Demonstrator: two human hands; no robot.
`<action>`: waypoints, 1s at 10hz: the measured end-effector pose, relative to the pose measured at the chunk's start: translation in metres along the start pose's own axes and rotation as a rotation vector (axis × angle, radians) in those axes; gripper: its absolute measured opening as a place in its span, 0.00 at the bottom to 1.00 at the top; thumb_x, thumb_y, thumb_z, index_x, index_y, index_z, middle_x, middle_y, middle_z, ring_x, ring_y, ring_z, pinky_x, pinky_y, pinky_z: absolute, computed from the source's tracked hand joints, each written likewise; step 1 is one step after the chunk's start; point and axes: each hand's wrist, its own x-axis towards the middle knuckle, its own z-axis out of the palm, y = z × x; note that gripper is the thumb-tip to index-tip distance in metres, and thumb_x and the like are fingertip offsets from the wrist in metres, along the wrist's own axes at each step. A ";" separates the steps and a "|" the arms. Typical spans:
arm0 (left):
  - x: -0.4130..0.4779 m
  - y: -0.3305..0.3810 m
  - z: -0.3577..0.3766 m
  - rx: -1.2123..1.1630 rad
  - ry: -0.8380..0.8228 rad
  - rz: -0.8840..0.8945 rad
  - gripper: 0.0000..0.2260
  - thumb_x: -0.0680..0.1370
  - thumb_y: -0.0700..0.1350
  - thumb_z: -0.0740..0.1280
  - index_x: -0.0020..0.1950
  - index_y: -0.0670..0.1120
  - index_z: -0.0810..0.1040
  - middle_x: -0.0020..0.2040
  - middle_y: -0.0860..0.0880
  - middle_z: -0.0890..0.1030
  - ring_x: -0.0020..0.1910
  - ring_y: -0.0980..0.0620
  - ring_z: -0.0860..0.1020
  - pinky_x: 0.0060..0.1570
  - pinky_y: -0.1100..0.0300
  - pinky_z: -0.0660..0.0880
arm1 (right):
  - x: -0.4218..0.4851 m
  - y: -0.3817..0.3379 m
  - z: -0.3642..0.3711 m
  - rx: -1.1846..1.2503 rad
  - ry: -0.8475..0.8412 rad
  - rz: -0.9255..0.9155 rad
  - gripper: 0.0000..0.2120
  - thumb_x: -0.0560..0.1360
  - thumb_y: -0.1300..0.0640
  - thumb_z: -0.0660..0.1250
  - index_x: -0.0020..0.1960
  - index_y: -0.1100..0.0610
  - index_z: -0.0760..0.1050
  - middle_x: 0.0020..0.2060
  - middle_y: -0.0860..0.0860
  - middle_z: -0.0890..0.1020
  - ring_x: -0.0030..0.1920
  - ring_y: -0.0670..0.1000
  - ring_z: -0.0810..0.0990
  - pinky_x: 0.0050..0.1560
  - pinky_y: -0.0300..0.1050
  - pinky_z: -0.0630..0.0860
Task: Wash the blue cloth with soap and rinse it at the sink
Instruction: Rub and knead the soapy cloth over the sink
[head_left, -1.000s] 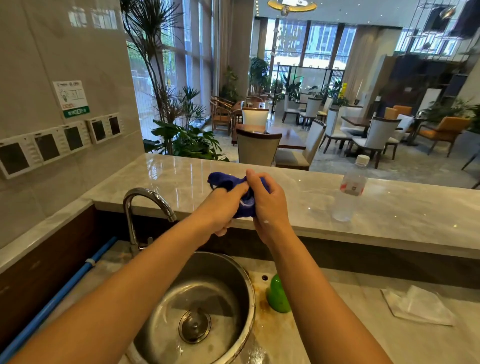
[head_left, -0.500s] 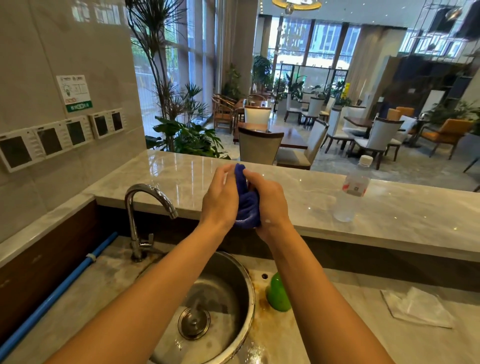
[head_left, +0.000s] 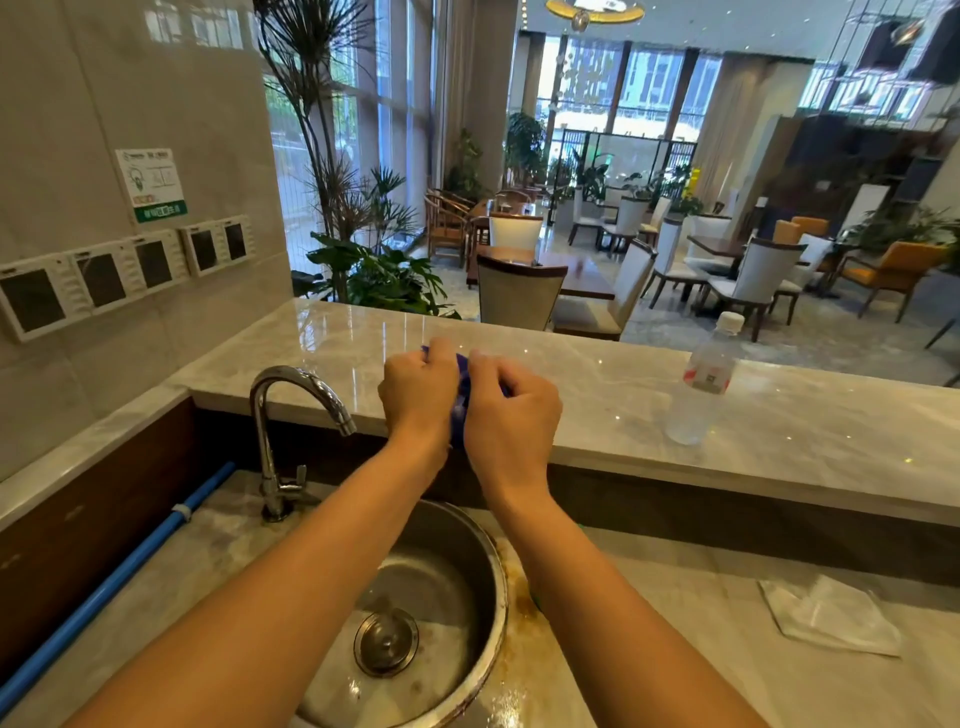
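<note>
Nothing can be read with certainty. In the upper left of the frame, a white notice (head_left: 151, 183) on the wall carries small print and a green strip of white characters, too blurred to make out. At the right, the plastic bottle (head_left: 705, 379) bears a red-and-white label, illegible.
</note>
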 end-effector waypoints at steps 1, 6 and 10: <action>-0.024 0.000 0.000 0.066 -0.106 0.089 0.22 0.79 0.44 0.60 0.23 0.46 0.70 0.21 0.50 0.71 0.21 0.57 0.69 0.26 0.62 0.66 | 0.022 0.008 -0.001 -0.026 0.079 0.126 0.24 0.76 0.61 0.64 0.22 0.54 0.68 0.18 0.49 0.66 0.23 0.47 0.63 0.29 0.49 0.62; -0.008 -0.002 -0.012 0.215 -0.090 0.289 0.25 0.79 0.42 0.60 0.21 0.48 0.66 0.18 0.53 0.66 0.18 0.56 0.68 0.20 0.67 0.59 | 0.015 0.003 0.009 -0.020 -0.044 0.306 0.17 0.80 0.59 0.60 0.36 0.64 0.78 0.30 0.59 0.77 0.35 0.57 0.75 0.42 0.49 0.74; 0.006 -0.004 -0.013 0.318 -0.146 0.331 0.25 0.79 0.44 0.60 0.21 0.48 0.66 0.19 0.53 0.67 0.19 0.56 0.66 0.24 0.64 0.59 | 0.023 0.009 0.010 -0.084 -0.103 0.299 0.10 0.80 0.62 0.59 0.47 0.61 0.79 0.36 0.56 0.77 0.37 0.51 0.73 0.43 0.41 0.71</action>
